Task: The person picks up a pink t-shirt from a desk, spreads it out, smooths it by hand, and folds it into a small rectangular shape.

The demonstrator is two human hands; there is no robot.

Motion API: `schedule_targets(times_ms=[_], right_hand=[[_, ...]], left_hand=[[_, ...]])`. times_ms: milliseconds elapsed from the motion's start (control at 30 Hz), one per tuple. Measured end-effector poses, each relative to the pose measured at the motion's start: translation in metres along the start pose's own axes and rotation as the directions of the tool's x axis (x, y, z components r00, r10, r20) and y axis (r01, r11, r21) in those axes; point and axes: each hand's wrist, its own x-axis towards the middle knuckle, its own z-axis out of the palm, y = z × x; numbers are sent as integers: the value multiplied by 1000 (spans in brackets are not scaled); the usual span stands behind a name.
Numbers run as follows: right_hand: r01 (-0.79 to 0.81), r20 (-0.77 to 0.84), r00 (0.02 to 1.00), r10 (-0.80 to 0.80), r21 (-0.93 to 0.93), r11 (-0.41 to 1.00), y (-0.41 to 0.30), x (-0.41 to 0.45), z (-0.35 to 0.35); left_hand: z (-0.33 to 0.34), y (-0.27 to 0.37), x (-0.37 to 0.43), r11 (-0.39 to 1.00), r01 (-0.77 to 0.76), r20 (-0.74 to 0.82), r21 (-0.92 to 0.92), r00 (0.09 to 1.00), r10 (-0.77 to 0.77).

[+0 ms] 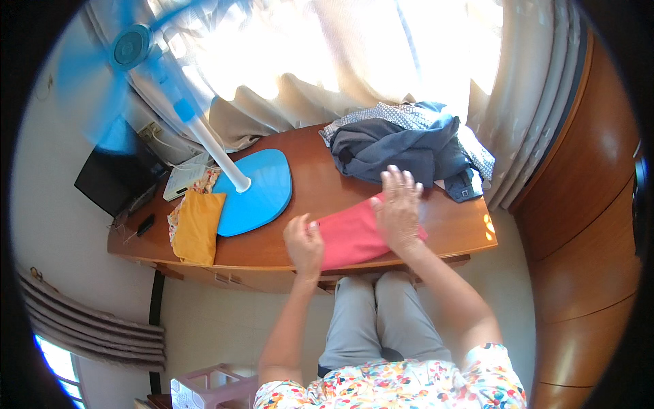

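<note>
A folded red cloth garment (352, 234) lies at the front edge of the brown wooden desk (311, 168). My left hand (305, 245) is at its left end, fingers curled; whether they grip the fabric is unclear. Over the garment's right part is my right hand (398, 212), slightly blurred, fingers extended and palm towards the cloth. Beyond the right hand sits a heap of dark grey clothes (393, 148) with a patterned white garment (477, 151) beneath and behind it. A folded yellow garment (198, 225) rests at the left, partly over a flowered cloth (175, 225).
A blue pedestal fan (132, 47), blades blurred, stands on the desk on its wide blue base (260, 204). Left of it are a black monitor (120, 171), a white box (186, 174) and a small black object (145, 225). A pink plastic stool (219, 388) stands on the floor.
</note>
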Motion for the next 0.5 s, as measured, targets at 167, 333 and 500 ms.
schedule_targets(times_ms=[167,333,500], right_hand=[[346,220,913,-343,26,938,2,-21,53],[110,608,787,-111,39,993,19,-20,56],[-28,601,795,81,-97,995,11,-21,46]], left_hand=[[49,13,-9,879,-297,261,373,943,207],[36,-5,-8,855,-120,564,504,796,-220],[26,-34,-15,855,0,454,518,847,-275]])
